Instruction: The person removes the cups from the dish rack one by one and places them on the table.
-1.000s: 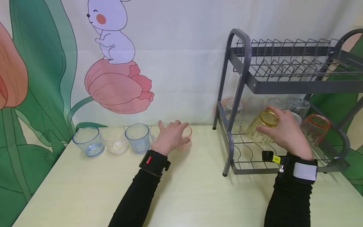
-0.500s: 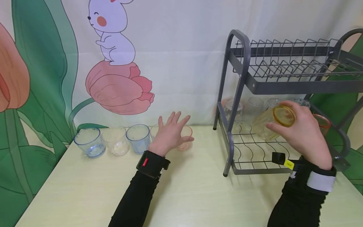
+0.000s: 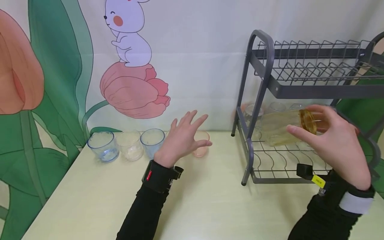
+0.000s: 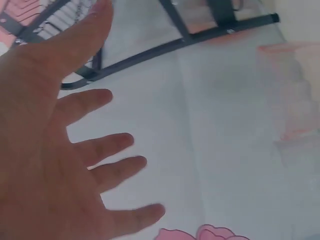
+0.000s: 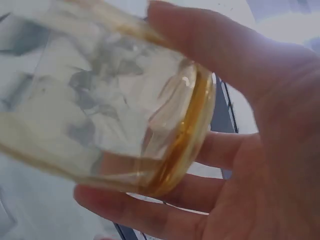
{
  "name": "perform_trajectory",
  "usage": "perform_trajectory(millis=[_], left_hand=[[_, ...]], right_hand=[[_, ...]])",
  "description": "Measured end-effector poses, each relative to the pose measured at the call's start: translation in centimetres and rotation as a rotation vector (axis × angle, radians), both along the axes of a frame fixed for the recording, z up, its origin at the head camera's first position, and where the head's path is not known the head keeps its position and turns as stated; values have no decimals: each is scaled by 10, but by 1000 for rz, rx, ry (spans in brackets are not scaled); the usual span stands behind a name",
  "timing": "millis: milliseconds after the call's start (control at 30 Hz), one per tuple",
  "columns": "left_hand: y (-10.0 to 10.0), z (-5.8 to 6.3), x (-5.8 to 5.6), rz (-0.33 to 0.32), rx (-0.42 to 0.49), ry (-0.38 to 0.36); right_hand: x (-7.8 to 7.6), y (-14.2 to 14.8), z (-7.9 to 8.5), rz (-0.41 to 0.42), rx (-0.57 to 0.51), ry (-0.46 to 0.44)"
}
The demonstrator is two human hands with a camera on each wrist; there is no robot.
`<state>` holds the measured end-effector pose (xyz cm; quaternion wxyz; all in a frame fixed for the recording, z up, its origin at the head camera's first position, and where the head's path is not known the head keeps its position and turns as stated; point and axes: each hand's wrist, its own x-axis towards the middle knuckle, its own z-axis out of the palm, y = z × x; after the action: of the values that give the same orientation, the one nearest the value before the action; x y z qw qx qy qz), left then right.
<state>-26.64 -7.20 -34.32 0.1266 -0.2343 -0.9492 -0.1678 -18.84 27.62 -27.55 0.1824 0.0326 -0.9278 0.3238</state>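
Note:
My right hand (image 3: 337, 141) grips a yellow-tinted glass (image 3: 282, 128) near its thick amber base, in front of the rack's lower shelf. The glass lies on its side in the air, base toward my palm and mouth pointing left. In the right wrist view the thumb is above the glass (image 5: 115, 105) and the fingers curl under it. My left hand (image 3: 180, 138) hovers with spread fingers over the row of glasses and holds nothing. It hides part of that row. A pink-rimmed glass (image 3: 201, 143) shows just right of it, and a blue glass (image 3: 152, 141) to its left.
A dark grey two-tier dish rack (image 3: 250, 146) stands at the right, its upper tier (image 3: 324, 91) of wire slots. Several upturned glasses are at the back of the lower shelf, partly hidden. A blue-rimmed glass (image 3: 103, 146) and a clear glass (image 3: 130, 146) stand at the left on the pale table (image 3: 210, 203).
My right hand has moved right and tipped the yellow glass from slanted, base up, to lying sideways. The left hand has lifted slightly and spread its fingers. The view has shifted a little.

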Motion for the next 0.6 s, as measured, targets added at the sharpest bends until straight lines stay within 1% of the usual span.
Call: perform_trajectory(millis=[100,200,233,333,433,533,600], left_hand=[[2,9,8,-97,142,16],[5,16,15,-234,292,39],[6,18,17,-282,330,53],[10,23,23,-404,401,109],[15,27,28,-506,454,152],[20,31,33,-585,504,164],[22,32,37,-613,532,162]], right_hand=[[2,-6,4,33,-33,4],[2,-11,6,79,-65,2],[2,-13,6,95,-73,2],[2,-17,6,139,-104,0],[2,-23,7,192,-137,2],[2,-29,9,248,-176,-3],[2,-34,9,281,-200,-9]])
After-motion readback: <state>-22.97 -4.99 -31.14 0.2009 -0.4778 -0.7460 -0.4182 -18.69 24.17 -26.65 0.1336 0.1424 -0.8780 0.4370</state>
